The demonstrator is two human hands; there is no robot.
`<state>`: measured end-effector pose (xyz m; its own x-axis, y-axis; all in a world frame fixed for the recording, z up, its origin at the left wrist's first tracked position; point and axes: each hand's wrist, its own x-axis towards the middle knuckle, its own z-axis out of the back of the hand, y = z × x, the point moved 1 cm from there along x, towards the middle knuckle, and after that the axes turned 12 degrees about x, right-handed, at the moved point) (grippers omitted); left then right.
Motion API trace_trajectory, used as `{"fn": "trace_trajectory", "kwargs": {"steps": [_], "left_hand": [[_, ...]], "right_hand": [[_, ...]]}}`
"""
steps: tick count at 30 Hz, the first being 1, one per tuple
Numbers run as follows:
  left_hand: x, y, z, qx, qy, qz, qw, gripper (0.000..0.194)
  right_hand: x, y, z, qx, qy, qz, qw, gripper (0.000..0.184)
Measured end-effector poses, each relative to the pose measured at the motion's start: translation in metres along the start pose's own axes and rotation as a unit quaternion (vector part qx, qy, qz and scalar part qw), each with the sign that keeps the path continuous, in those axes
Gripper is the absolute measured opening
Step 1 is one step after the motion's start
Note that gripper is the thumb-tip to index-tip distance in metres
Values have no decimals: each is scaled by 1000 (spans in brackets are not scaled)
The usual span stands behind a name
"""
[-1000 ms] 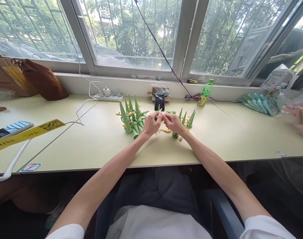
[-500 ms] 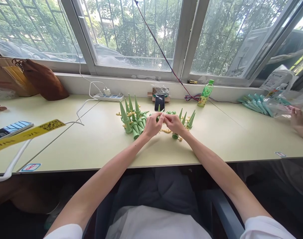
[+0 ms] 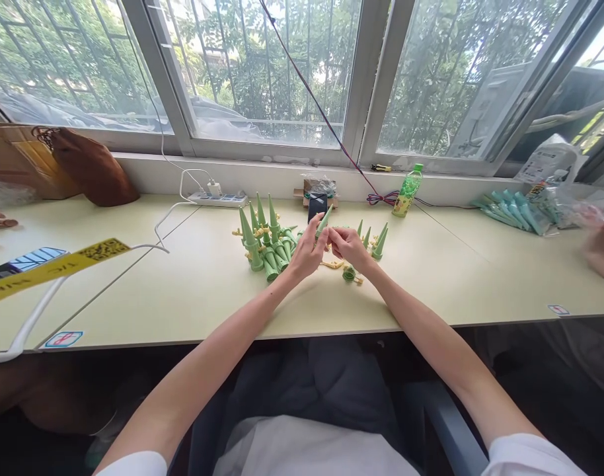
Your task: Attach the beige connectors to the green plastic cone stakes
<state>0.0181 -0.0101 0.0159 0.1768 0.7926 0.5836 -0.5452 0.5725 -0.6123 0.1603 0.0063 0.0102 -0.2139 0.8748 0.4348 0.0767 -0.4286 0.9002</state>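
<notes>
Clearly, the left hand (image 3: 308,252) has its fingers curled round a green cone (image 3: 325,221) — point up, leaning right, over the worktop (image 3: 183,291). The right hand (image 3: 351,248) pinches close beside it — whether on anything, I can't make out. Clustered cones (image 3: 262,239) sit left.

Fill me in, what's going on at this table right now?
A person seated at the table holds a green cone in the left hand, its tip pointing up. The right hand has its fingertips drawn together near the cone's lower end; whatever they may pinch is too small to tell. A cluster of green cones with yellow bits is to the left, some upright, some lying. A smaller group of cones is to the right, with a yellow piece between.
</notes>
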Motion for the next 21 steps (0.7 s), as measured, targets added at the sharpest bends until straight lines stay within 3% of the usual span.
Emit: {"fn": "trace_trajectory", "kwargs": {"steps": [5,10,16,21], "left_hand": [[5,8,2,-4,-27,62,998,34],[9,16,3,19,-39,41,998,31],[10,24,-2,-61,-17,55,996,33],[9,25,-2,-75,-17,36,996,28]], "right_hand": [[1,-4,3,-148,-37,65,986,47],[1,-5,5,-193,-38,88,977,44],[0,-5,4,-116,-36,44,992,47],[1,-2,3,37,-4,-26,999,49]]}}
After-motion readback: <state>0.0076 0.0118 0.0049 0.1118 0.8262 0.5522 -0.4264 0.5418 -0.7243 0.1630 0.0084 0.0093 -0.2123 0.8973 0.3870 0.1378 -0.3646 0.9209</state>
